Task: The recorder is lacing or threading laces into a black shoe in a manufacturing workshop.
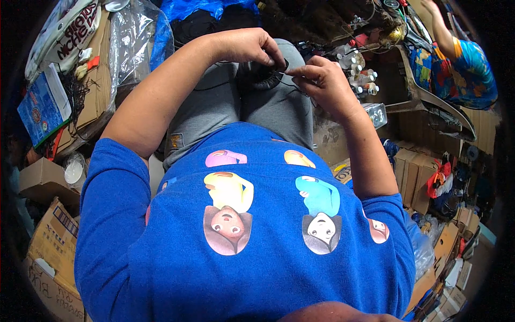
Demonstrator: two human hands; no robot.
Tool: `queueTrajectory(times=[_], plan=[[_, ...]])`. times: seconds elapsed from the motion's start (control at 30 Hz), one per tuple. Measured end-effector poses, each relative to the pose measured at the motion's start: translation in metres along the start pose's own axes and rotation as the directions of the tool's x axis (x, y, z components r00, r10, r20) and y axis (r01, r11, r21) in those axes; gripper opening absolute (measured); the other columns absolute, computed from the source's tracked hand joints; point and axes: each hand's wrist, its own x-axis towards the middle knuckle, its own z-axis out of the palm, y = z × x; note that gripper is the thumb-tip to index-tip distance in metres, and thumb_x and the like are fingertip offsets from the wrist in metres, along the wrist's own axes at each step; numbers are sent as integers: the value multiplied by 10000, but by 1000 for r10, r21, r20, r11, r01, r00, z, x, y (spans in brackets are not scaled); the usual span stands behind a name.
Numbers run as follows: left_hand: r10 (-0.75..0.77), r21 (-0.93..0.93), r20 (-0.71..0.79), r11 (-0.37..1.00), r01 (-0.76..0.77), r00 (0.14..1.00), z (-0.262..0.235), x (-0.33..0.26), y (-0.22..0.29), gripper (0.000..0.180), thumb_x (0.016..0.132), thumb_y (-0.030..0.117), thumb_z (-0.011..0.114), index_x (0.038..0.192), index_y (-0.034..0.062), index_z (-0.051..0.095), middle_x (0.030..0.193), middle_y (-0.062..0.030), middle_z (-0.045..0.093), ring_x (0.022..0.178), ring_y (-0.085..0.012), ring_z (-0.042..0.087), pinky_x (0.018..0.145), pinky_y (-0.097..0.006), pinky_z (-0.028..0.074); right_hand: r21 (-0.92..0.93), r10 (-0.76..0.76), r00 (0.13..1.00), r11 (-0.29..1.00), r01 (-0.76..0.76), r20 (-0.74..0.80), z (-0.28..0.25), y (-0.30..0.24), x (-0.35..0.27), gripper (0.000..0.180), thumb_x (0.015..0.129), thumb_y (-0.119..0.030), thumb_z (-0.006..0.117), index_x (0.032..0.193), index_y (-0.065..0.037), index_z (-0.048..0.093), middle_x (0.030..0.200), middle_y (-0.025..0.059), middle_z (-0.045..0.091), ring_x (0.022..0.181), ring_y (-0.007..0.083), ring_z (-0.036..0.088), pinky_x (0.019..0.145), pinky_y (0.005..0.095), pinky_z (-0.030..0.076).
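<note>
Over my grey trouser legs (271,114), my left hand (253,47) is closed on a dark, rounded black piece (262,80) with a ribbed-looking edge. Its exact kind does not show. My right hand (326,83) is just to the right, thumb and forefinger pinched together close to the left fingertips. Something thin and shiny lies between the two hands at the black piece's edge, too small to name. A fine dark strand runs near the right fingers. The black piece is partly covered by my left fingers.
Several capped clear bottles (365,78) stand right of my knees. Beyond them, another person's colourful sleeve (472,75) shows at the upper right. Cardboard boxes (53,241) and a blue booklet (44,107) are at left. Clear plastic wrap (138,45) lies at upper left.
</note>
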Motion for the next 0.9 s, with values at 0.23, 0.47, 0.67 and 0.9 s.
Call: queueTrajectory(times=[0.23, 0.47, 0.67, 0.9], plan=[[56, 0, 39, 998, -56, 998, -3, 2, -2, 341, 738, 18, 552, 1068, 2, 637, 993, -82, 662, 920, -148, 597, 899, -283, 427, -129, -62, 992, 991, 48, -109, 3, -10, -5, 191, 714, -129, 648, 889, -189, 698, 741, 51, 579, 758, 248, 570, 740, 377, 388], [20, -5, 57, 1000, -20, 998, -4, 8, -5, 317, 762, 47, 585, 1071, 2, 633, 994, -82, 661, 922, -143, 593, 898, -280, 425, -181, -106, 994, 978, 104, -1, -3, -7, 8, 177, 739, -116, 625, 888, -175, 699, 790, 49, 580, 786, 249, 576, 762, 374, 396], [52, 9, 60, 999, -53, 997, -2, 7, -7, 325, 771, 69, 633, 1088, 3, 624, 987, -82, 662, 925, -143, 590, 889, -285, 432, 371, 166, 966, 900, -230, 197, 0, 17, 5, 219, 787, -82, 624, 995, -116, 683, 824, 24, 569, 792, 154, 555, 757, 284, 430], [53, -5, 85, 999, -53, 995, -2, 12, -9, 333, 767, 48, 631, 1097, 5, 620, 989, -73, 660, 920, -146, 590, 877, -275, 436, 599, 96, 942, 749, -281, 322, 15, 54, 6, 291, 796, -70, 606, 1078, -120, 656, 948, 47, 580, 944, 150, 535, 862, 274, 405]])
